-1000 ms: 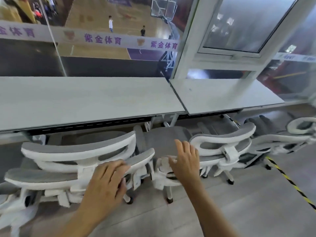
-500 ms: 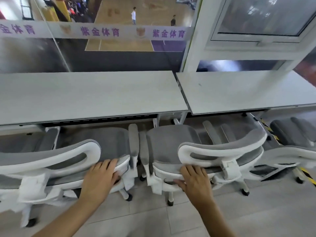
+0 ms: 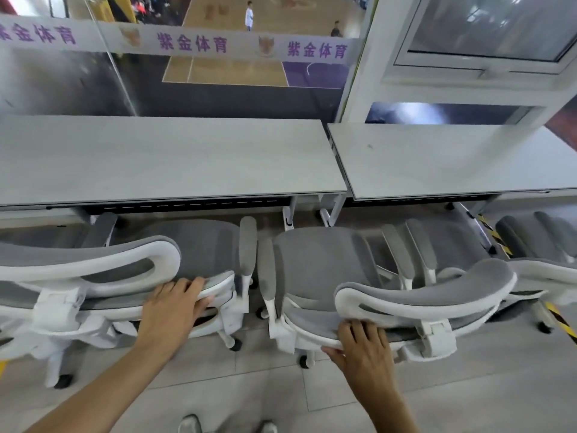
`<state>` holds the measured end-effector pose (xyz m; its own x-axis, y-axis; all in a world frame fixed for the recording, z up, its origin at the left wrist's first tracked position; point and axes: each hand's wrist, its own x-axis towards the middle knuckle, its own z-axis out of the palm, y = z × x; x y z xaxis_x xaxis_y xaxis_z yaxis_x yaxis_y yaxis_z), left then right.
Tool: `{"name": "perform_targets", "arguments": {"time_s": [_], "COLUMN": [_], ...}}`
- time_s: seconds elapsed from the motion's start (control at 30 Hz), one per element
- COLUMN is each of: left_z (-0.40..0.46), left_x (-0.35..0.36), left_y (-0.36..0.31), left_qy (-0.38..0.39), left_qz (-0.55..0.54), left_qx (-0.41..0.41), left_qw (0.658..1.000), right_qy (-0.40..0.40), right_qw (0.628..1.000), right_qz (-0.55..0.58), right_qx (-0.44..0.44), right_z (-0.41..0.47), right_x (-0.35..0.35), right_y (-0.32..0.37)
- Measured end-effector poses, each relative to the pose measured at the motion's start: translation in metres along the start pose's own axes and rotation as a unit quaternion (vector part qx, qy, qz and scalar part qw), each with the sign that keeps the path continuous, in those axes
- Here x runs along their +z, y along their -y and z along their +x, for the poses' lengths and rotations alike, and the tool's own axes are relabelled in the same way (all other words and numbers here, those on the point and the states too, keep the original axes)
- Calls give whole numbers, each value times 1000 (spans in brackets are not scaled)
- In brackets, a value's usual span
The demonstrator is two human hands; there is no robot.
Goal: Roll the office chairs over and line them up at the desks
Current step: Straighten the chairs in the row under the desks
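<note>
A single wide-angle head-worn view looks forward and steeply down from standing height, close over the backs of two grey-mesh, white-framed office chairs [image 3: 193, 264] [image 3: 390, 295]. It faces the pale grey desk tops [image 3: 168, 157] and the glass wall beyond. The tips of the wearer's shoes [image 3: 190, 425] show at the bottom edge. Straight lines bow toward the frame's edges.
</note>
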<state>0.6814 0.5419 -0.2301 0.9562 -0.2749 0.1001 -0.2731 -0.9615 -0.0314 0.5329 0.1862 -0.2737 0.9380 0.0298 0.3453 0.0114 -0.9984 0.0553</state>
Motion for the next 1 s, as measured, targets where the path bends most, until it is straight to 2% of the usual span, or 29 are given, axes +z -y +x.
{"name": "perform_targets", "arguments": {"time_s": [0.23,0.43,0.57,1.0], "left_z": [-10,-12,-10,-4], "left_x": [2,3,2,0], "left_y": [15,16,8,-16], "left_qy": [3,-4,-19,-17], "left_qz": [0,-4,-5,-10], "left_qx": [24,49,50,34], "left_qw": [1000,999,999,999], "right_qy": [-33,34,38,20], "right_qw": [999,998,997,997], "right_qz": [26,36,63,78], "right_qx": [14,33,30,3], "right_z": [-43,-28,-28,62], "right_x": [-13,-21,-18,13], "right_y": [9,-23,-35,-85]}}
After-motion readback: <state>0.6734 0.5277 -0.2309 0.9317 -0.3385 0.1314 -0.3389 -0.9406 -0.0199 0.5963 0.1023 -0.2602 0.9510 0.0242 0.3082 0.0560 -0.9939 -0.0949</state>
